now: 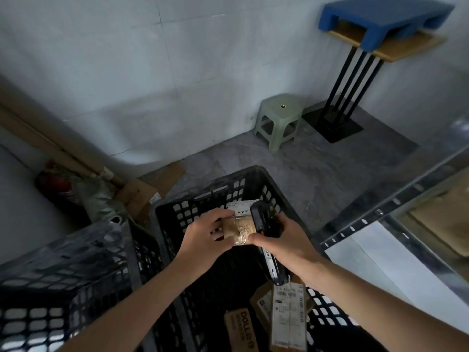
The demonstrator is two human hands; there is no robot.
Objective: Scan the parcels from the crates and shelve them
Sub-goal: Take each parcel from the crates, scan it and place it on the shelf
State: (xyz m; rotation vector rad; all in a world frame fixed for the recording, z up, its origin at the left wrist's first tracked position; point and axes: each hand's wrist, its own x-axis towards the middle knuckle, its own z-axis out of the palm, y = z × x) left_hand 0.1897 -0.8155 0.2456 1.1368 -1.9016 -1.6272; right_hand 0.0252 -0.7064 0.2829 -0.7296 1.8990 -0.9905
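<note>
A small taped cardboard parcel [239, 231] was held above the far end of the black crate [203, 201], pinched by the curled left hand [203, 237]. The right hand [281, 240] was wrapped round the handheld scanner [262, 219], thumb on the parcel. It was judged advisable that the label be turned flat towards the scanner window, unobscured by fingers.

You are standing in a parcel storeroom, over a black crate [253, 184] holding labelled cardboard parcels [288, 318]. Right of the crate runs slotted metal shelving [396, 199]. Left of it sits a second crate [63, 265]. Beyond it, a green stool [279, 120] stands against a bare tiled wall [152, 72].
</note>
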